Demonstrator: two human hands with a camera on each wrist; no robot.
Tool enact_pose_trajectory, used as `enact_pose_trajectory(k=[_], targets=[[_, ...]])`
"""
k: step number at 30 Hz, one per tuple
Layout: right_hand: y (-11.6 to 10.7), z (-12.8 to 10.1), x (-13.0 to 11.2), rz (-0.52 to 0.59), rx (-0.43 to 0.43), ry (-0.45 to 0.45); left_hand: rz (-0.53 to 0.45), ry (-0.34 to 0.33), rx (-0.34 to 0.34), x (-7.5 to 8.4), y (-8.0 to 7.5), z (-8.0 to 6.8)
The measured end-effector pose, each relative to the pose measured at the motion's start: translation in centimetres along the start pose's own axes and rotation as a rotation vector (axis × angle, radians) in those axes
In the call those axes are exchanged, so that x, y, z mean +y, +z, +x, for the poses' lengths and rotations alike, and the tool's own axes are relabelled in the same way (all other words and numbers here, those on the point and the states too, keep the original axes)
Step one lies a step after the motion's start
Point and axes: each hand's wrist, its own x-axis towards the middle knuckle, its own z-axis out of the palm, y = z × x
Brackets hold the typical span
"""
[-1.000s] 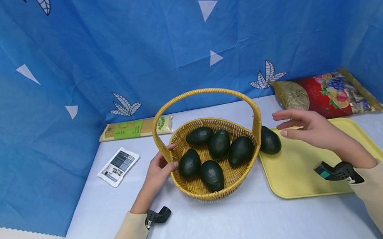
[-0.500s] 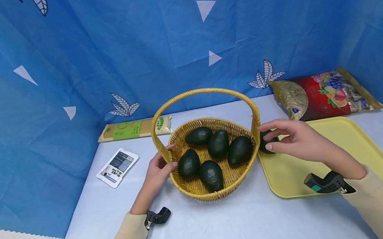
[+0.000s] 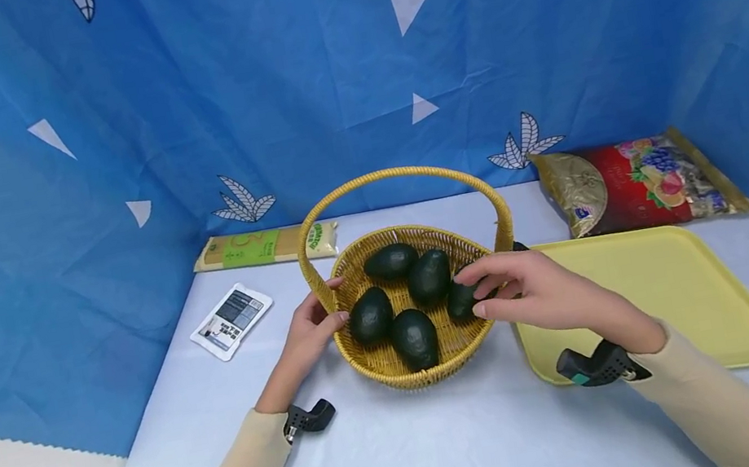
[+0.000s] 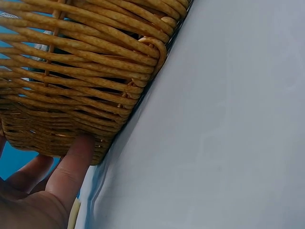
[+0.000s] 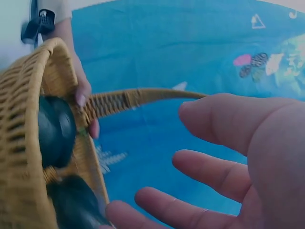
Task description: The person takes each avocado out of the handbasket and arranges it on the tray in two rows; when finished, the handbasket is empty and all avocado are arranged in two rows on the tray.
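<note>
Head view: my left hand (image 3: 306, 336) braces the woven yellow wicker basket (image 3: 397, 366), fingers curled on its rim. My right hand (image 3: 541, 292), fingers relaxed, touches a dark green avocado (image 3: 462, 300).
Left wrist: thumb against the weave, steadying.
Right wrist: fingers spread, holding nothing.

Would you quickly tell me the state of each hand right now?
Left hand: gripping the wicker basket at its rim.
Right hand: open, fingers spread above an avocado in the basket, nothing gripped.
</note>
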Motion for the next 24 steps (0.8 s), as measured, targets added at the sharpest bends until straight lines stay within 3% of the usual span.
enact_pose_trajectory(k=[10, 24], targets=[[3.7, 5.0, 0.0, -0.08, -0.207, 0.0, -0.003, -0.001, -0.005, -0.1, 0.0, 0.1], [5.8, 6.6, 0.8, -0.151, -0.334, 0.037, -0.002, 0.007, 0.003, -0.1, 0.1, 0.2]])
